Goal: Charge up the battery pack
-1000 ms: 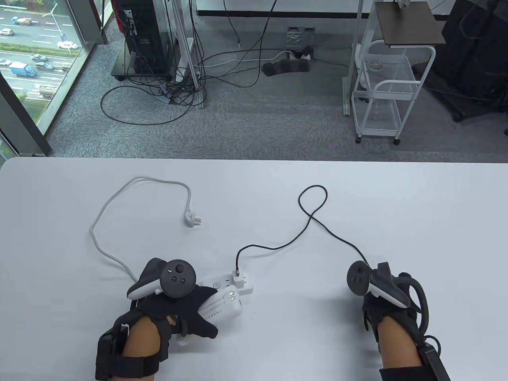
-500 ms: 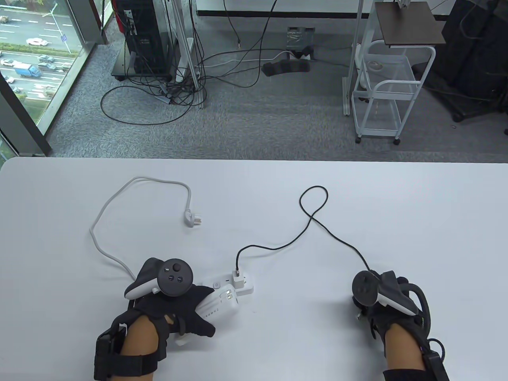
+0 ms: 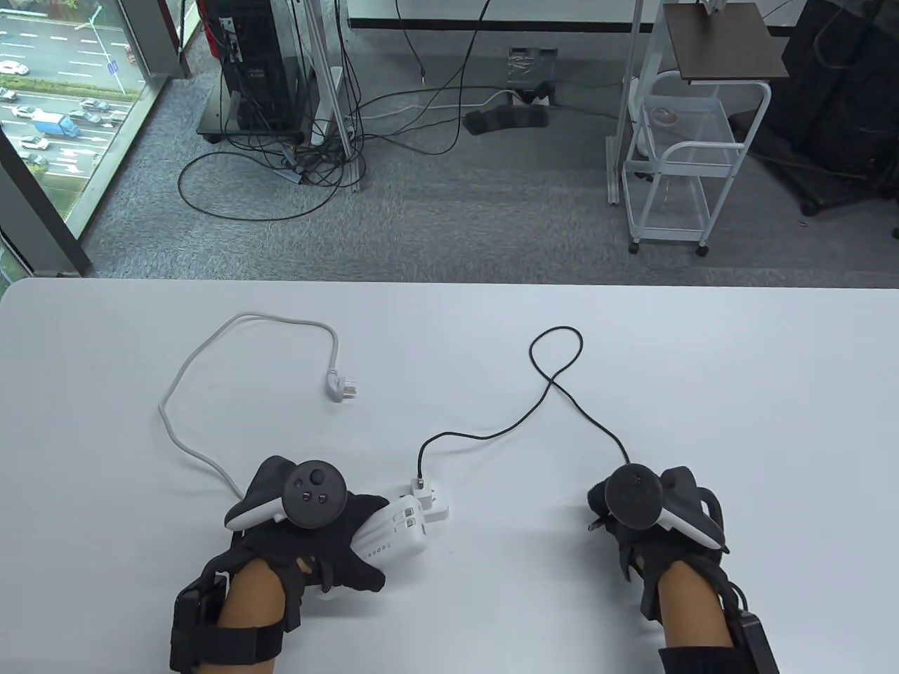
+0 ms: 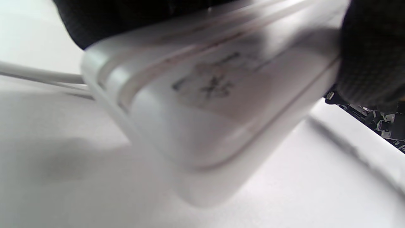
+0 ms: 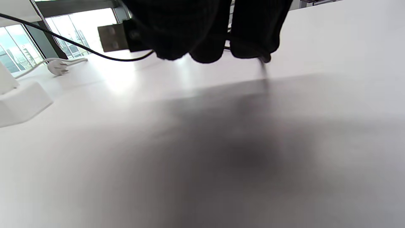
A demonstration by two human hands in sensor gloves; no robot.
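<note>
My left hand [image 3: 337,537] grips a white battery pack [image 3: 395,535] at the table's front left and holds it against a white power strip [image 3: 440,512]. The pack's port end faces right. It fills the left wrist view [image 4: 215,104], blurred, with my gloved fingers [image 4: 367,63] around it. A white adapter [image 3: 423,493] sits on the strip with a black cable [image 3: 555,385] plugged in. My right hand [image 3: 612,518] pinches the cable's free USB plug [image 3: 594,524], also in the right wrist view [image 5: 110,38], just above the table. The plug points left, toward the pack.
The strip's white power cord [image 3: 184,365] loops over the left of the white table [image 3: 737,393] and ends in an unplugged wall plug [image 3: 342,387], also in the right wrist view [image 5: 58,68]. The black cable forms a loop mid-table. The strip's end shows in the right wrist view [image 5: 19,101].
My right hand has moved left with the USB plug, which now points toward the battery pack. My left hand has shifted the pack slightly toward the adapter.
</note>
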